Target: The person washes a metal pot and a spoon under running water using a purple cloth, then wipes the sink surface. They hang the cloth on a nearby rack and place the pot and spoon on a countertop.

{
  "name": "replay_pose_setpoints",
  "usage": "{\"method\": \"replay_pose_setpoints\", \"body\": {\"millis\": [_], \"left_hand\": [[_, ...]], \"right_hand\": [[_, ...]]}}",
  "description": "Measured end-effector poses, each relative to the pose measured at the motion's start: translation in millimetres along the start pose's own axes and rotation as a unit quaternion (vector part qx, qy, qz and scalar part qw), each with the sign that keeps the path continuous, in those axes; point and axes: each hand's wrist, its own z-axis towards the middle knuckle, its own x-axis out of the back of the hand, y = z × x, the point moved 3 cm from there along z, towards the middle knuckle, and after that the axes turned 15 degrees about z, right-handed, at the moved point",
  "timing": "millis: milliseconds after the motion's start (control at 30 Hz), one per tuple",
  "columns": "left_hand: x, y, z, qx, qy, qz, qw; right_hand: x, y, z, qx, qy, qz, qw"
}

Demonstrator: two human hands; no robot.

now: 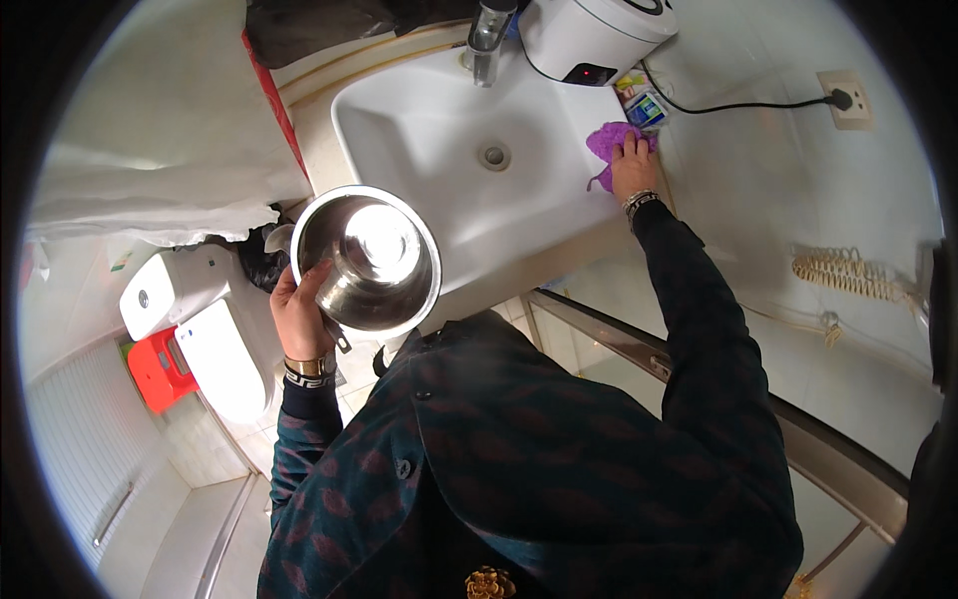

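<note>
My left hand [303, 311] grips the rim of a shiny stainless steel pot [378, 299], thumb inside, and holds it tilted beside the near left edge of a white washbasin [449, 232]. A small hooked tab shows below the pot's rim. At the basin's right rim, my right hand [635, 166] lies on a purple fluffy cloth [608, 141]; whether the fingers grip it or only press on it cannot be told. The basin's drain [494, 156] is visible, with a faucet [486, 52] behind it.
A white electric appliance [599, 37], probably a rice cooker, stands at the basin's back right, its black cord [733, 111] running to a wall outlet [846, 99]. Small packages [645, 109] lie beside it. At left are a toilet [224, 359], a red plastic stool [159, 369] and a white curtain [165, 135].
</note>
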Motion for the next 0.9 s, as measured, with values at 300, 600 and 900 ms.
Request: {"method": "replay_pose_setpoints", "body": {"millis": [300,600,900], "left_hand": [[-3.9,-9.0,-4.3,0.028,0.040,-0.037,0.998],[-6.4,-19.8,-7.3,0.045,0.089,-0.032,0.995],[-11.8,-15.2,-10.2,0.036,0.090,-0.028,0.995]], "right_hand": [[-62.3,-52.6,43.3,0.013,-0.089,0.092,0.992],[-58.7,-185.1,86.2,0.161,0.003,0.270,0.949],[-27.1,-237.0,62.1,0.177,-0.044,0.296,0.938]]}}
